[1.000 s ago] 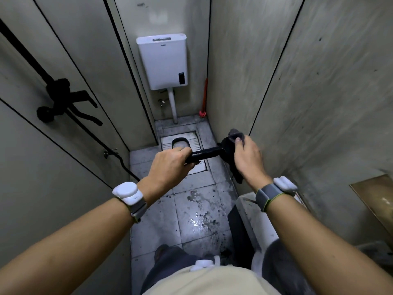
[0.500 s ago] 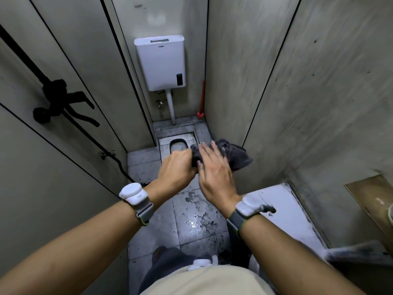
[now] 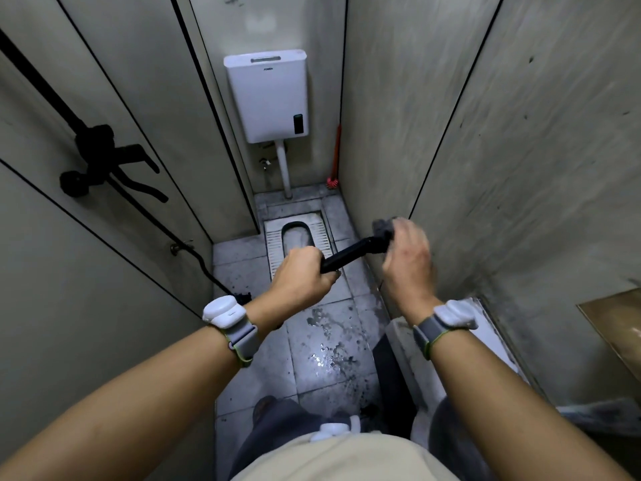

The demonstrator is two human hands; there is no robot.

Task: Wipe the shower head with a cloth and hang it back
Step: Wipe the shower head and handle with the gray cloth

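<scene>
My left hand (image 3: 301, 276) grips the lower end of the black shower head handle (image 3: 350, 255), which slants up to the right over the squat toilet. My right hand (image 3: 409, 262) is closed around a grey cloth (image 3: 383, 226) at the handle's far end; the spray face itself is hidden under the cloth and hand. The right hand is blurred. The black shower mixer and holder (image 3: 100, 157) are fixed on the left wall, with a black hose (image 3: 194, 253) running down from them towards my left hand.
A white cistern (image 3: 267, 95) hangs on the back wall above the squat pan (image 3: 298, 234). A red toilet brush (image 3: 334, 168) stands in the back right corner. The tiled floor (image 3: 329, 345) is wet. A white ledge (image 3: 416, 345) lies below my right wrist. Walls close in on both sides.
My right hand with the cloth has slid from beside my left hand out to the far end of the handle, baring the black handle again.
</scene>
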